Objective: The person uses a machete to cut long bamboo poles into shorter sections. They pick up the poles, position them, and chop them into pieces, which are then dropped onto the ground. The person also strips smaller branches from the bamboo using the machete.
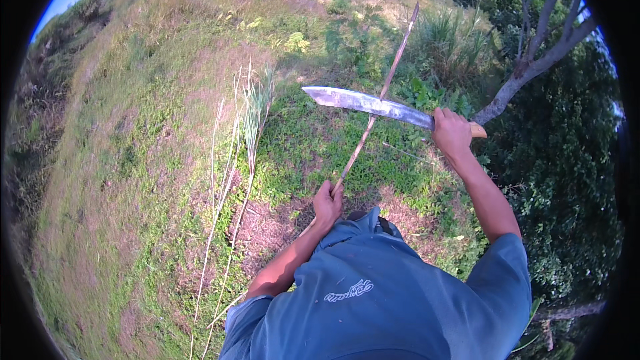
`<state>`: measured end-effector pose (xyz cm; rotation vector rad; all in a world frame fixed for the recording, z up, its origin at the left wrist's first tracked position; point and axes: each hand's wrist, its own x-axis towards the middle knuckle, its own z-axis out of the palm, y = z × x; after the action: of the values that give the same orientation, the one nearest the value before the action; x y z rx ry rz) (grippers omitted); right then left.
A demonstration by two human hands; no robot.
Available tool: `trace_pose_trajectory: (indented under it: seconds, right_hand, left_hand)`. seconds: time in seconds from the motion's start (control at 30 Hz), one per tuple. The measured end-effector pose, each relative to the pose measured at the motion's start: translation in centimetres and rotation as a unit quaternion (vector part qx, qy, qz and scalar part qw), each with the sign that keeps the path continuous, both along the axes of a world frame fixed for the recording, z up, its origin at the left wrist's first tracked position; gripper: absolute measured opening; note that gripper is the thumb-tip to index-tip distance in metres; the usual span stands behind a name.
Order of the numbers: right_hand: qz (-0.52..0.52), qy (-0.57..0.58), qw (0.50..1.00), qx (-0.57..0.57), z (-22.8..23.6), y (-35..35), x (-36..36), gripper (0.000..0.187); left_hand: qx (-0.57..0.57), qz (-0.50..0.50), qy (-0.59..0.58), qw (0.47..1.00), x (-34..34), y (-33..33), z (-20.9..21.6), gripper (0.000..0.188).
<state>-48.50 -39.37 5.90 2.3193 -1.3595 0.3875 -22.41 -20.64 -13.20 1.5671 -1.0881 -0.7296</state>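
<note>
My right hand (452, 135) is wrapped round the pale wooden handle of a machete (363, 101). Its long, worn blade points left, with the broad tip at the far end. My left hand (328, 203) is closed round a long thin stick (363, 139), close to my waist. The stick slants up and away to the right, and its thin lower end comes out below my left hand. In this view the blade crosses over the stick about midway along its upper length; whether they touch I cannot tell.
Several long cut stalks (235, 180) with leafy tops lie on the grass to my left. At the right stands a tree with a bare grey trunk (517, 83), beside dense dark foliage (560, 193). Tall grass (453, 43) grows ahead, and a dry brown patch (270, 230) lies near my feet.
</note>
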Motion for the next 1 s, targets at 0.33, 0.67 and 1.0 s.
trace_pose_trajectory:
  seconds: [0.33,0.67,1.0]
  right_hand:
    - [0.013,-0.001,1.000,0.002,-0.6,-0.4,-1.0,0.007]
    - [0.015,-0.001,0.999,0.028,-0.2,-2.4,-1.6,0.007]
    - [0.084,-0.823,0.449,0.338,0.0,-5.2,7.3,0.060]
  left_hand:
    - [-0.001,0.008,-0.075,0.997,0.6,1.0,-0.1,0.027]
    - [0.020,-0.034,0.101,0.994,1.7,2.2,-0.2,0.023]
    - [0.098,-0.212,0.261,0.937,2.7,5.1,0.7,0.024]
